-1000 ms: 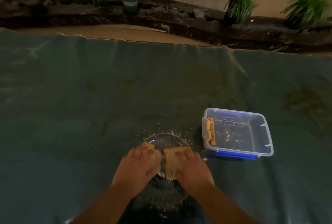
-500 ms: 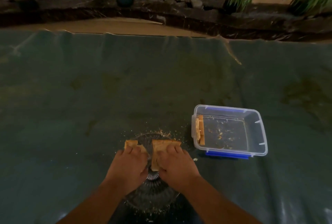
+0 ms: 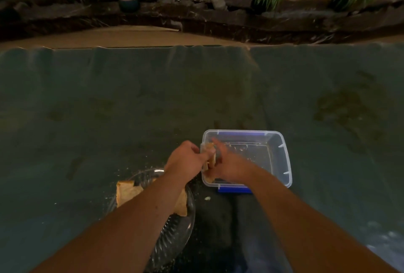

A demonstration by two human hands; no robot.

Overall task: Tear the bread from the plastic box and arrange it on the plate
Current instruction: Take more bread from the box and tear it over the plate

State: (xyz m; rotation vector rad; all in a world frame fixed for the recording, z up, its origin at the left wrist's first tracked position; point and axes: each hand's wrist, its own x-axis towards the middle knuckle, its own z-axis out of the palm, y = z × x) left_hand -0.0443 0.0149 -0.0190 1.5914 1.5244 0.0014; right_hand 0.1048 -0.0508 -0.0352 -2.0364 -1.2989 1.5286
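both hands (image 3: 185,161) gripping bread (image 3: 210,156) at box (image 3: 282,159) edge

Bread (image 3: 210,156) at the left wall of the plastic box (image 3: 282,159), torn pieces on the plate (image 3: 185,226).

We see a clear plastic box with blue clips lying open on the right, crumbs scattered across its floor, and golden-brown bread slices standing on edge against its left wall. To its near left sits a ribbed clear glass plate carrying two torn bread pieces: one (image 3: 126,193) at the plate's left rim, the other (image 3: 181,203) toward its right side, both partly hidden.
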